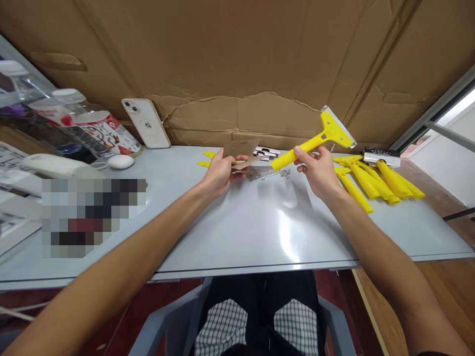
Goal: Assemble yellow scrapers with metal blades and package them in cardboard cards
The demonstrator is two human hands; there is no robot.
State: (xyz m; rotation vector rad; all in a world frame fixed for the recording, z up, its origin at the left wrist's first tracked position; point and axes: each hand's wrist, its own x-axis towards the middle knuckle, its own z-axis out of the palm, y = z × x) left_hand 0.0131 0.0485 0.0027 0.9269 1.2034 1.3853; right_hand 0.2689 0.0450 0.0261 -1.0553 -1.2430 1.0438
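Note:
Between the fingers of my left hand (220, 170) is a folded piece of brown cardboard (240, 149), its flaps spread apart. My right hand (316, 165) grips a yellow scraper (309, 144) by the handle, tilted with its wide metal-edged head up and to the right. Below and between the hands, flat metal plates (260, 172) and a small pile of screws (284, 173) lie on the table. Yellow parts (206, 159) stick out behind my left hand. Right of my right hand, several yellow scraper handles (367, 180) lie in a heap.
On the grey table (237, 237), a white phone (146, 123) leans on the cardboard wall (230, 59). Bottles (107, 131) and a white mouse (120, 161) stand at the left. Small boxes (267, 152) lie at the back, and another box (382, 157) sits behind the handles.

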